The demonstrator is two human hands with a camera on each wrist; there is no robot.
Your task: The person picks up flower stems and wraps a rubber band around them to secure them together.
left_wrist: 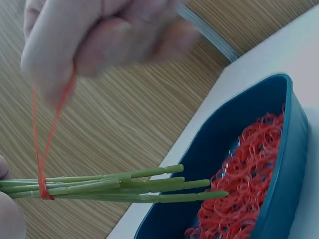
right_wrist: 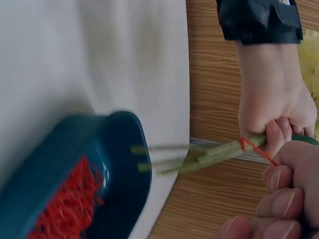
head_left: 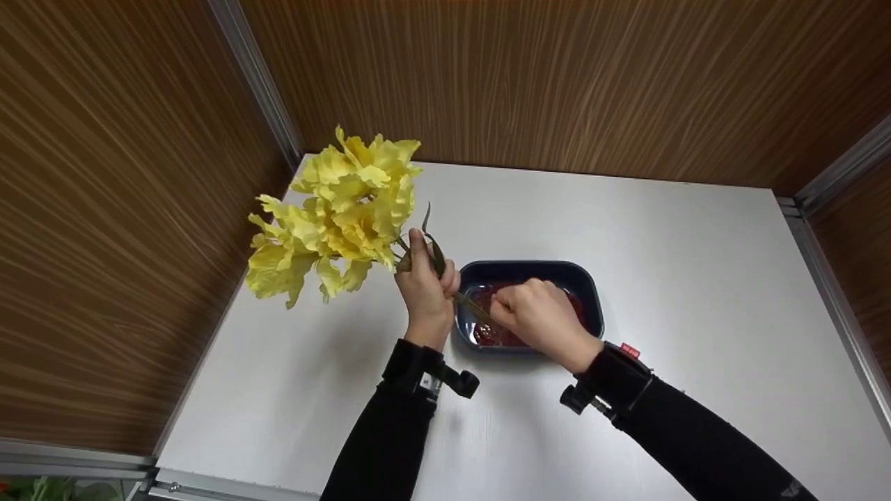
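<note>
My left hand [head_left: 426, 282] grips a bunch of yellow artificial flowers [head_left: 337, 216] by their green stems [left_wrist: 124, 186], blooms tilted up to the left. A red rubber band [left_wrist: 47, 144] is looped round the stems and stretched taut; my right hand [head_left: 539, 313] pinches its other end with curled fingers [right_wrist: 289, 186]. The cut stem ends hang over a dark blue tray [head_left: 592, 296] filled with red rubber bands [left_wrist: 244, 184]. In the right wrist view the left hand [right_wrist: 274, 107] holds the stems [right_wrist: 219, 152] with the band [right_wrist: 254, 148] wound on them.
The tray stands near the middle of a white table [head_left: 661, 236]. Wood-grain walls [head_left: 557, 76] with metal corner strips close the table in at the back, left and right. Black wrist mounts [head_left: 424, 369] sit on both forearms.
</note>
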